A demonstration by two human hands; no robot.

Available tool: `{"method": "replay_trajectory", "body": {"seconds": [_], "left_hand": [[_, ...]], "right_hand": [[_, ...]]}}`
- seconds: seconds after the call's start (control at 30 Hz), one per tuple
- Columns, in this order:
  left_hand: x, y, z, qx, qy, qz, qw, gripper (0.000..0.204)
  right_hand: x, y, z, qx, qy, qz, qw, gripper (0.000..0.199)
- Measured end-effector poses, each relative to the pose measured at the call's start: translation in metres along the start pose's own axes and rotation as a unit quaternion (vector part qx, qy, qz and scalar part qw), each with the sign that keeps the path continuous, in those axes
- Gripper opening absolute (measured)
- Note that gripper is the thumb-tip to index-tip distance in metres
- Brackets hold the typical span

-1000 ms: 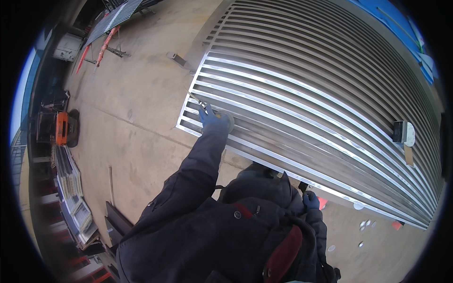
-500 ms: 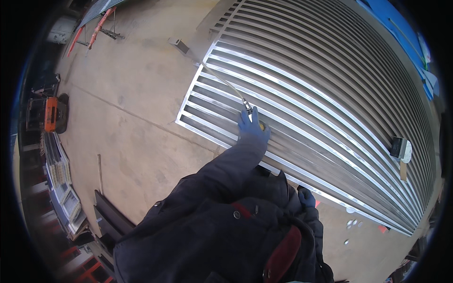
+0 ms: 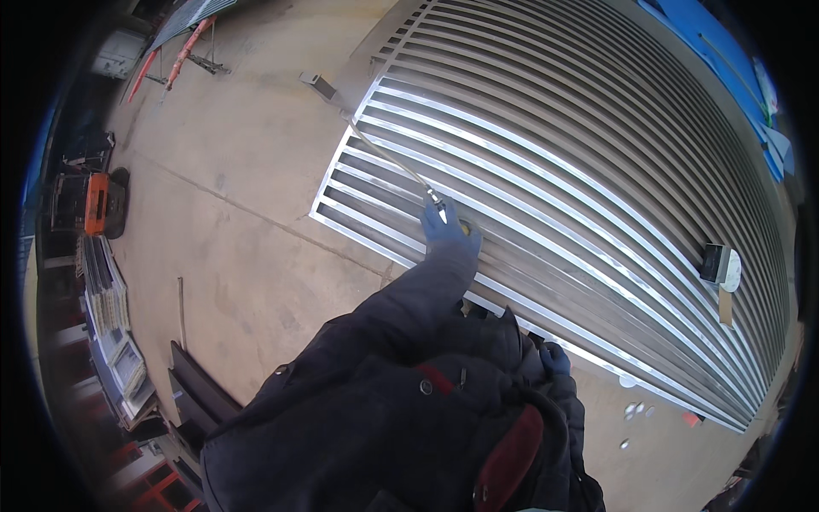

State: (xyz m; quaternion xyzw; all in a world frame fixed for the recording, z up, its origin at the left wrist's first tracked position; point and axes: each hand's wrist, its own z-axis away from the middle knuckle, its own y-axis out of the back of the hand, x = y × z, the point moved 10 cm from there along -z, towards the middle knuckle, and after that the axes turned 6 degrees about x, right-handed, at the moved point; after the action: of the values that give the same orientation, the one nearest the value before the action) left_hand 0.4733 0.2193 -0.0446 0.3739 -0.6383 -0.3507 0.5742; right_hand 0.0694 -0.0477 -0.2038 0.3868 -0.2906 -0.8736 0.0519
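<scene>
A large metal grille (image 3: 597,188) of long parallel bars lies flat on the concrete floor (image 3: 230,222). My left hand (image 3: 450,232), in a blue glove, reaches out over its near-left part and grips a small yellow tape measure (image 3: 463,227). A thin tape or strip (image 3: 388,155) runs from that hand up-left across the bars toward a small grey block (image 3: 316,83) on the floor. My right hand (image 3: 554,358), also in a blue glove, stays close to my dark jacket by the grille's near edge; its fingers are hard to make out.
An orange machine (image 3: 101,202) and stacked framed panels (image 3: 111,324) line the left side. Dark beams (image 3: 192,401) lie near my left side. A small white box (image 3: 717,263) sits on the grille at right. Small round discs (image 3: 633,410) dot the floor.
My left hand has moved from the grille's left corner rightward along the bars, and the strip now stretches out behind it. My view has shifted with it.
</scene>
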Motion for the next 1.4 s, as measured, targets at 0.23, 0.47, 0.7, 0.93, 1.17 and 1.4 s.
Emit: {"method": "replay_trajectory", "body": {"seconds": [0.23,0.47,0.7,0.93,1.17,1.4], "left_hand": [[-0.054,0.021,-0.024,-0.004,0.152,-0.033,0.988,0.078],[-0.046,0.010,-0.028,-0.003,0.176,-0.100,0.979,0.079],[0.053,-0.032,0.038,-0.047,0.141,-0.082,0.985,0.074],[-0.012,0.001,0.009,-0.064,0.124,-0.189,0.972,0.076],[-0.035,0.005,0.012,0.007,0.137,-0.042,0.990,0.062],[-0.051,-0.006,0.007,-0.009,0.145,0.045,0.988,0.066]], "right_hand": [[0.005,0.033,-0.002,0.018,-0.007,0.055,0.998,0.032],[0.049,0.049,0.008,0.018,-0.016,-0.036,0.999,0.031],[0.027,0.061,-0.011,0.029,0.013,0.034,0.999,0.033],[0.005,0.057,-0.011,0.045,0.056,0.003,0.997,0.033],[-0.122,0.056,-0.028,0.042,0.176,0.017,0.983,0.028],[-0.296,-0.023,-0.055,-0.047,0.291,0.010,0.955,0.055]]}}
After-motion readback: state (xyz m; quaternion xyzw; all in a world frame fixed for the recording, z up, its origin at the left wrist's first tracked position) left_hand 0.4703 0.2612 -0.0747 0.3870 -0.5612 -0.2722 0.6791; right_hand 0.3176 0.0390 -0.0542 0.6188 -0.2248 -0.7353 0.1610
